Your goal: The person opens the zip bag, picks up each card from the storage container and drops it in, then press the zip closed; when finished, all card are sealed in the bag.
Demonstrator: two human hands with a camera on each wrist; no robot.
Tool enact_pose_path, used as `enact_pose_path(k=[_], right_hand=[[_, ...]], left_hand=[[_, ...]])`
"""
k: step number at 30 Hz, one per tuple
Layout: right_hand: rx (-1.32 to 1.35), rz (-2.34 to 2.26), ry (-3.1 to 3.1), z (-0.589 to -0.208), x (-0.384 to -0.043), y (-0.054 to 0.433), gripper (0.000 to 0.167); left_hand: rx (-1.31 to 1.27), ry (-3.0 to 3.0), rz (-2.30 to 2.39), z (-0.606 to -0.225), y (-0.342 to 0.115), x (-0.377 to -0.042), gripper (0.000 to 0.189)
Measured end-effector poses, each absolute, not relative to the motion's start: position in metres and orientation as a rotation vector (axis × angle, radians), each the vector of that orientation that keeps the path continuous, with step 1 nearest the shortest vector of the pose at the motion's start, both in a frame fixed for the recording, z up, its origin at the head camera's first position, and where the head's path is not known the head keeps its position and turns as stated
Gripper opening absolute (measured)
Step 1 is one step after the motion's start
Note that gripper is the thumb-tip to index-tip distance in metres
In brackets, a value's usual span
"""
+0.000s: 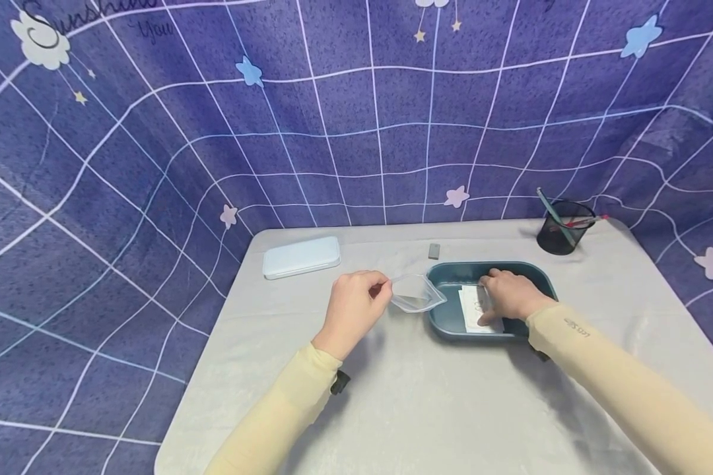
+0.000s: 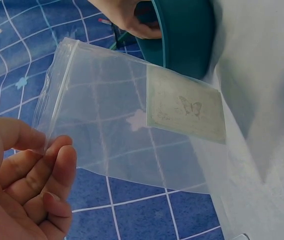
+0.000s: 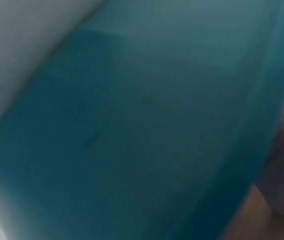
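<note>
Partway along, by the look of it

Near the middle of the table: left hand, thumb and fingertips pinched together on the zip end of a clear bag, other fingers loosely curled. Toward the opposite end of the bag, apparently inside, a butterfly card. State of the bag's mouth unclear from any view.

Just beside the bag, right of table centre: dark teal tray. On its floor, pale cards, seemingly overlapping, faint drawing partly covered. Over these, reaching in across the tray's right side: right hand, thumb and fingers spread apart at the cards. Cannot tell whether gripping or merely touching.

Judged done: one card bagged. Judged left: cards in the tray, not yet bagged.

Farther, toward the table's far-left corner: pale blue case. Close to the far edge, beyond the tray: small grey block. By the far-right corner: black mesh cup with pens. Past the far edge: blue-purple gridded curtain.
</note>
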State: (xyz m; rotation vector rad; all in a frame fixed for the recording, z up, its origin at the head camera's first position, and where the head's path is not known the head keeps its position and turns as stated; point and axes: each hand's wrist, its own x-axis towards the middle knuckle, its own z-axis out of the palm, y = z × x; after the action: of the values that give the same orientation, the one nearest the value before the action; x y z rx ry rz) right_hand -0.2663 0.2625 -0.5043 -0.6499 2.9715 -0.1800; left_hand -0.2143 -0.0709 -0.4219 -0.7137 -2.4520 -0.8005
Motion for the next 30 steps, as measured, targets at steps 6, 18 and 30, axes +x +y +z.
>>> enact_pose_path(k=[6,18,30], right_hand=[[-0.665,-0.196,3.015,-0.501,-0.263,0.262,0.088],[-0.675,-0.217,3.092,-0.499,-0.263,0.266,0.066],[-0.773,-0.271,3.230,-0.485,-0.261,0.270,0.025]], left_hand=[[-0.708,-2.441,-0.805,-0.422,-0.071,-0.214,0.013],[-0.705,-2.447,-0.806,-0.422,-0.072,-0.214,0.013],[-0.704,-2.447,-0.811,-0.421,-0.072,-0.214,0.015]])
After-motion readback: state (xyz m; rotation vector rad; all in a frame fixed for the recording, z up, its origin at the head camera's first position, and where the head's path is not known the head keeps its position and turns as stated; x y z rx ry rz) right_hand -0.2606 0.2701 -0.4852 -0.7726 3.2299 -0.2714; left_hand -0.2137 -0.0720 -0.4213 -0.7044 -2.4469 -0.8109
